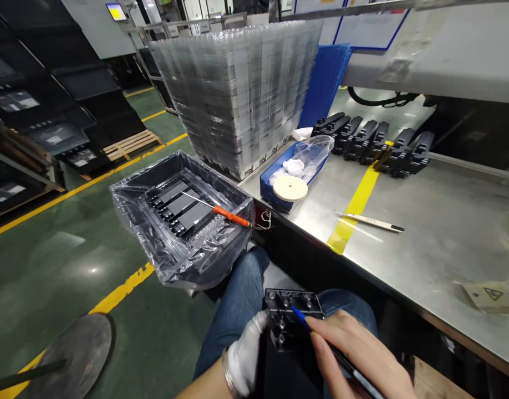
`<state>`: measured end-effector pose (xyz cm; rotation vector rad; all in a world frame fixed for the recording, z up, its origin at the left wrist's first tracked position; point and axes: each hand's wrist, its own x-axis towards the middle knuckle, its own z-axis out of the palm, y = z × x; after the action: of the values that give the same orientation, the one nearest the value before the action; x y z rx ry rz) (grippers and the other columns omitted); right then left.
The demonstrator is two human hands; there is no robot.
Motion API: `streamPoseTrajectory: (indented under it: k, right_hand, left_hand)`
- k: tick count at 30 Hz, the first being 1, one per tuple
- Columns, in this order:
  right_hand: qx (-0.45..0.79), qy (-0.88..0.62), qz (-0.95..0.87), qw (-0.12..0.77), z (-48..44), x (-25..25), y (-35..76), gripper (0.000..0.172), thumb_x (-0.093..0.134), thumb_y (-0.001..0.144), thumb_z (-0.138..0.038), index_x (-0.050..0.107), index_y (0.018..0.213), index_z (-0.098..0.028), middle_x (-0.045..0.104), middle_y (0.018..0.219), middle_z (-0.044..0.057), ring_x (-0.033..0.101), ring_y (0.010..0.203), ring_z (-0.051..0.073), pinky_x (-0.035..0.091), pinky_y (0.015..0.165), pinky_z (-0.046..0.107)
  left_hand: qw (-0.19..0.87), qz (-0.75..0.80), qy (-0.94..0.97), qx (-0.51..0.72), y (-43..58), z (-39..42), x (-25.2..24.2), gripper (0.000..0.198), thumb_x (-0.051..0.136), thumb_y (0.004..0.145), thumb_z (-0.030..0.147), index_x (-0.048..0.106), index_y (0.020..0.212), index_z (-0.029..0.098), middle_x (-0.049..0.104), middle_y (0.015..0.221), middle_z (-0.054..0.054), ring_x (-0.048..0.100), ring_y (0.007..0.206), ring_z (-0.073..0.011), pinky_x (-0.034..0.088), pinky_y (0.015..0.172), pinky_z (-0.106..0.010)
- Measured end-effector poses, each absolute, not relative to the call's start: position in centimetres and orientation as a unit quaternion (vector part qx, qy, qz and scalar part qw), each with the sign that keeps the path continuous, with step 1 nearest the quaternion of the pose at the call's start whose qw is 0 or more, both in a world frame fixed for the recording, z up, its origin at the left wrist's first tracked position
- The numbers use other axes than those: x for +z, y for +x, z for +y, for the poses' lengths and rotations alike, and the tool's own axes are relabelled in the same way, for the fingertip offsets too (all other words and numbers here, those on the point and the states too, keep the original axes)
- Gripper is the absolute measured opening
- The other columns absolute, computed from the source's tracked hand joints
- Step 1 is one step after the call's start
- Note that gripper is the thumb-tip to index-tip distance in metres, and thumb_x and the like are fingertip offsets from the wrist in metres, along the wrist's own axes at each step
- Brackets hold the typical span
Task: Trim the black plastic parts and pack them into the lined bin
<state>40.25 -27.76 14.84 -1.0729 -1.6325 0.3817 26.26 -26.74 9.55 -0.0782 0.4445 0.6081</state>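
Note:
In the head view, my left hand (247,349), in a white glove, grips the left side of a black moulded plastic part (294,318) above my lap. Several round bosses or holes show on its top end. The bare fingers of my right hand (356,354) are closed around a slim pen-like tool (348,363) with a dark body. Its pointed blue tip rests at or just over the part's top face; exact contact is hard to tell. The lower portion of the part fades into shadow between my hands.
Left of my knees stands a plastic-lined bin (183,260) with black parts and an orange-handled screwdriver (232,216) over it. The metal bench (446,221) carries a blue box (271,191), a white pen-like stick (375,221) and several black parts (371,141). Clear trays (238,94) are stacked behind.

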Motion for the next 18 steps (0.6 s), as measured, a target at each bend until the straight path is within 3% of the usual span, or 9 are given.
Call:
streamPoseTrajectory:
  k: [3,6,12,18]
  right_hand:
    - [0.176,-0.444,-0.696,0.537,-27.7,14.7,40.2,0.017,0.060,0.092,-0.007,0.069,0.100,-0.021,0.066,0.074,0.002,0.063,0.064,0.014,0.053,0.062,0.027]
    - [0.175,-0.447,-0.704,0.524,-27.8,14.9,40.6,0.016,0.060,0.093,-0.010,0.068,0.100,-0.022,0.067,0.075,0.002,0.065,0.066,0.015,0.053,0.063,0.028]
    - [0.177,-0.420,-0.739,0.497,-26.8,14.6,41.4,0.021,0.063,0.093,-0.010,0.071,0.110,-0.019,0.063,0.072,0.002,0.059,0.061,0.013,0.048,0.054,0.025]
    - [0.156,-0.399,-0.772,0.469,-25.8,14.6,41.3,0.017,0.064,0.092,-0.008,0.070,0.107,-0.015,0.059,0.068,0.000,0.056,0.059,0.011,0.046,0.052,0.023]
  left_hand:
    - [0.927,0.222,-0.039,0.298,26.4,-26.7,10.0,0.040,0.089,0.057,0.042,0.076,0.087,0.019,0.076,0.089,-0.001,0.067,0.102,-0.0226,0.039,0.101,-0.028]
    - [0.938,0.203,-0.011,0.282,26.5,-26.6,10.6,0.048,0.088,0.058,0.046,0.077,0.094,0.016,0.077,0.095,-0.006,0.066,0.107,-0.0288,0.039,0.103,-0.034]
    - [0.952,0.169,0.019,0.253,27.2,-26.6,11.1,0.067,0.081,0.066,0.063,0.075,0.112,0.015,0.077,0.103,-0.009,0.062,0.117,-0.0318,0.036,0.107,-0.037]
    - [0.954,0.157,0.024,0.255,27.2,-26.5,10.4,0.075,0.082,0.063,0.061,0.071,0.120,0.012,0.077,0.103,-0.009,0.058,0.123,-0.0333,0.035,0.108,-0.038]
